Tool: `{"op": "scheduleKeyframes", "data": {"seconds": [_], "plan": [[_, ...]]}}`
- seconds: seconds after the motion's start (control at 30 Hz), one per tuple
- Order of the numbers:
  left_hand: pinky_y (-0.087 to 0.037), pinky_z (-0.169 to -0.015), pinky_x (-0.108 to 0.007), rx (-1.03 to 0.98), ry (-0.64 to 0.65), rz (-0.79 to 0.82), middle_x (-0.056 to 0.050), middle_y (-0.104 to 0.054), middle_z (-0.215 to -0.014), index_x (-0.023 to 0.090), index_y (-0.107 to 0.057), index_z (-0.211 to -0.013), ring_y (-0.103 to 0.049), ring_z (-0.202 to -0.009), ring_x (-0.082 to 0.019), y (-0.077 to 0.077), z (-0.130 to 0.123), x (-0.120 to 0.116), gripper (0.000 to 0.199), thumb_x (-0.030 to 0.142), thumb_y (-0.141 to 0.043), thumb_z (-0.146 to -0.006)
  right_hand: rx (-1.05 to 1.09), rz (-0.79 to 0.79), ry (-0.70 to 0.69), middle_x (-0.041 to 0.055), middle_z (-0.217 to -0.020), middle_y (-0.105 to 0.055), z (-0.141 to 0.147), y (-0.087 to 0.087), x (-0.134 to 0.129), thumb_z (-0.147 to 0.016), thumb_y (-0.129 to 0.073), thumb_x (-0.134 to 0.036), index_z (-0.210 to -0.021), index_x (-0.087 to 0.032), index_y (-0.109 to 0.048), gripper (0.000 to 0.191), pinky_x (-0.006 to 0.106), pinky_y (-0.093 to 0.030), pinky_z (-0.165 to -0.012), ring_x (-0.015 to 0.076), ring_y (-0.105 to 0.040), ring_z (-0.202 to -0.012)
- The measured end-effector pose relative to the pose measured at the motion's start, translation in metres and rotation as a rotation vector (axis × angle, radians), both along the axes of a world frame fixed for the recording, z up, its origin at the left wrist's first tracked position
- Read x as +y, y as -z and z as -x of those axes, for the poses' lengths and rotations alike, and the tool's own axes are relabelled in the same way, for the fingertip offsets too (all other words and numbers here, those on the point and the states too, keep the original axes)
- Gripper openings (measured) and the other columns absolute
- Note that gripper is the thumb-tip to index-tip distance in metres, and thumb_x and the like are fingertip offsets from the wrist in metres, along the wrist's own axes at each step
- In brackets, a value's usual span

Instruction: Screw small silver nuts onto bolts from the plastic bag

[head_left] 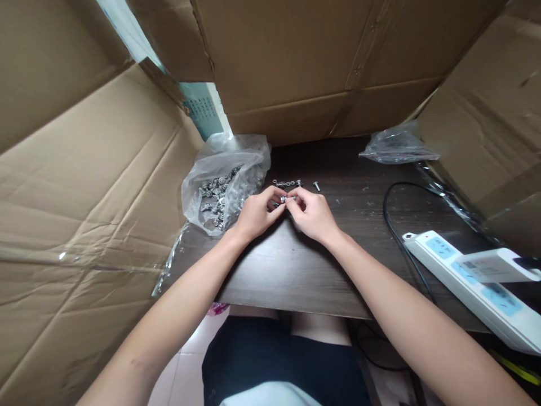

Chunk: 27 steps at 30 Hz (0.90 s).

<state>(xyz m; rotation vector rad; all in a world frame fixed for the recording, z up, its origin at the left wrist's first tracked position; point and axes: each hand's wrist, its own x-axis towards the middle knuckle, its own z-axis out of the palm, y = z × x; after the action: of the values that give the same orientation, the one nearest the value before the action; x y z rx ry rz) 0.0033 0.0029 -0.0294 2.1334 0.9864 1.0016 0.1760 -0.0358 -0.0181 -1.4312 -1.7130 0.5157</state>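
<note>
Over the dark wooden table (262,265), my left hand (258,214) and my right hand (311,213) meet fingertip to fingertip. Both pinch a small metal bolt (283,199) between thumb and fingers; a nut or washer seems to be on it, though the fingertips hide part. Just beyond my hands lie several loose nuts and washers (291,183) in a short row, with a bolt (299,182) at its right end. One more loose bolt (316,186) rests past my right hand. Left of my left hand, an open clear plastic bag (192,194) holds many metal fasteners (217,189).
Cardboard walls (291,62) enclose the table on the left, back and right. A flat clear plastic bag (397,145) lies at the back right. A white power strip (473,287) with a plugged-in adapter (499,265) and a black cable (386,208) occupies the right side.
</note>
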Motion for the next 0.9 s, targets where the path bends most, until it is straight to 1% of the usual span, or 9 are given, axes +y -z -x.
{"op": "scheduleKeyframes", "data": {"seconds": [0.17,0.3,0.57,0.9], "plan": [[-0.050,-0.061,-0.019,0.006,-0.001,0.006,0.000,-0.075,-0.086,0.019,-0.067,-0.108,-0.068,-0.064,-0.011,-0.0006,-0.0003,0.0001,0.019,0.022,-0.068,-0.089,-0.003,-0.005,0.003,-0.0006,-0.061,-0.058,0.0003,0.0006,0.0003,-0.091,-0.054,-0.032,-0.088,-0.018,-0.068,0.020,0.028,-0.036,-0.061,0.0152,-0.053,-0.058],[-0.048,-0.058,-0.019,0.022,-0.013,-0.013,0.000,-0.075,-0.086,0.019,-0.067,-0.107,-0.064,-0.058,-0.009,-0.0015,-0.0006,-0.0003,0.019,0.022,-0.069,-0.089,-0.002,0.009,0.002,-0.0004,-0.061,-0.058,0.0007,0.0003,0.0001,-0.092,-0.054,-0.032,-0.088,-0.018,-0.068,0.020,0.028,-0.036,-0.061,0.0153,-0.053,-0.058],[-0.044,-0.057,-0.018,0.038,-0.029,-0.050,0.001,-0.076,-0.088,0.019,-0.068,-0.107,-0.059,-0.053,-0.006,-0.0011,-0.0007,0.0002,0.019,0.020,-0.070,-0.088,-0.006,0.008,0.004,-0.0005,-0.061,-0.058,0.0003,0.0005,0.0003,-0.092,-0.054,-0.032,-0.088,-0.018,-0.068,0.020,0.028,-0.036,-0.061,0.0150,-0.052,-0.057],[-0.044,-0.057,-0.017,0.046,-0.027,-0.058,0.001,-0.075,-0.087,0.019,-0.068,-0.106,-0.057,-0.053,-0.006,-0.0018,-0.0007,0.0000,0.018,0.020,-0.070,-0.088,-0.005,0.012,0.005,-0.0005,-0.060,-0.057,0.0016,0.0006,0.0008,-0.092,-0.053,-0.032,-0.086,-0.018,-0.068,0.021,0.028,-0.035,-0.060,0.0145,-0.050,-0.056]]}}
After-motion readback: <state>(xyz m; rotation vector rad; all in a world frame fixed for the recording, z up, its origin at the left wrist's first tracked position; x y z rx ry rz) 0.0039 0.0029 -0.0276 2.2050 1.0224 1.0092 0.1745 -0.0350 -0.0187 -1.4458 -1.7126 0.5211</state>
